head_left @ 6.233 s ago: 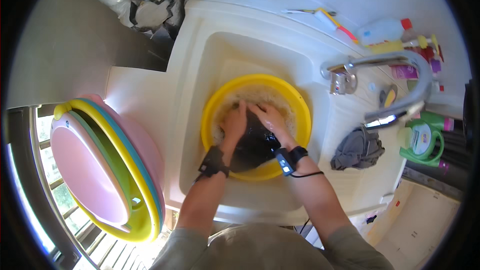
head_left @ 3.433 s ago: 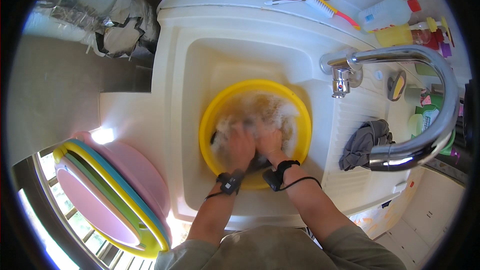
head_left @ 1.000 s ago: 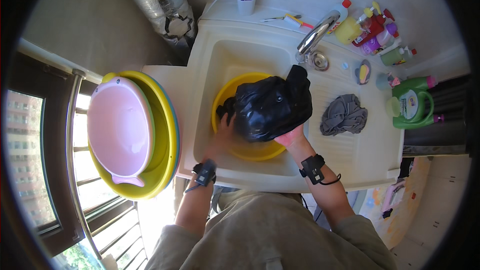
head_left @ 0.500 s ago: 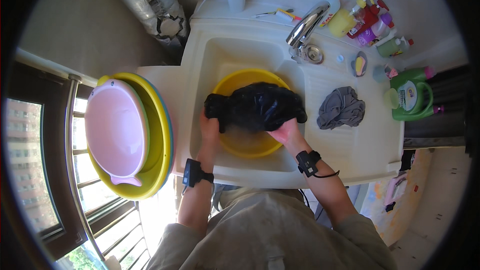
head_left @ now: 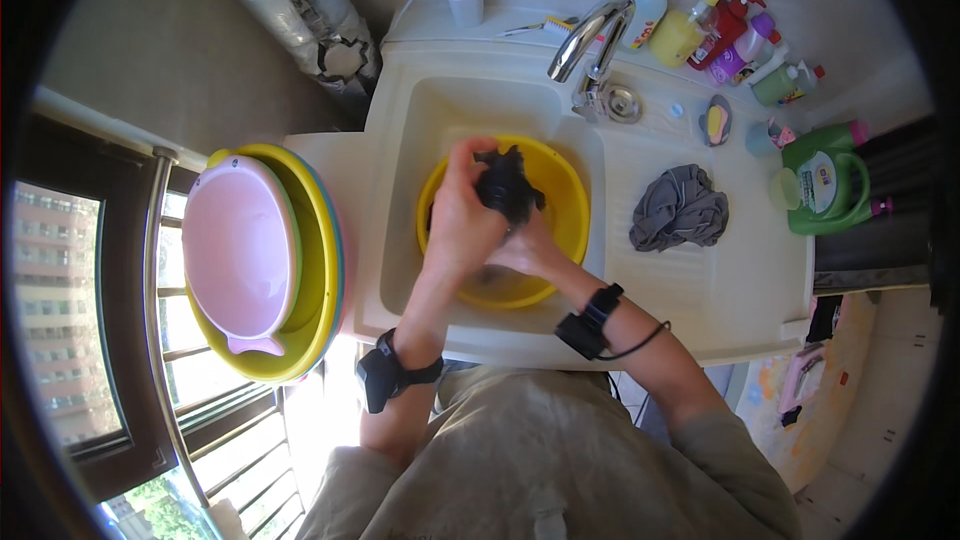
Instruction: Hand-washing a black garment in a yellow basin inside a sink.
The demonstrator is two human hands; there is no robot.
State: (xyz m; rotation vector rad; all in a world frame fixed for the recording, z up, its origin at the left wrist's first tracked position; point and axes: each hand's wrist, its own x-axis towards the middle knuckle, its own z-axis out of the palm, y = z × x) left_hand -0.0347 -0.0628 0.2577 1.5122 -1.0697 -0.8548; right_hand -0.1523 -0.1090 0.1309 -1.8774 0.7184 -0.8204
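A bunched black wet garment (head_left: 505, 183) is squeezed between my hands over a yellow basin (head_left: 572, 202). My left hand (head_left: 464, 215) closes round its left side, with the thumb raised along it. From below and to the right, my right hand (head_left: 527, 243) grips the same cloth; its fingers are partly hidden behind the bundle. Cloudy water (head_left: 497, 283) shows at the near side of the basin, which stands in the white sink (head_left: 400, 270).
A crumpled grey garment (head_left: 680, 210) lies on the ribbed board right of the sink. The chrome faucet (head_left: 592, 40) arches behind the basin. Bottles, including a green jug (head_left: 825, 175), line the back right. Nested basins with a pink one (head_left: 240, 250) on top stand at the left.
The black garment went from spread wide between my hands to a compact bundle. My hands came together, the left moving right and away from me.
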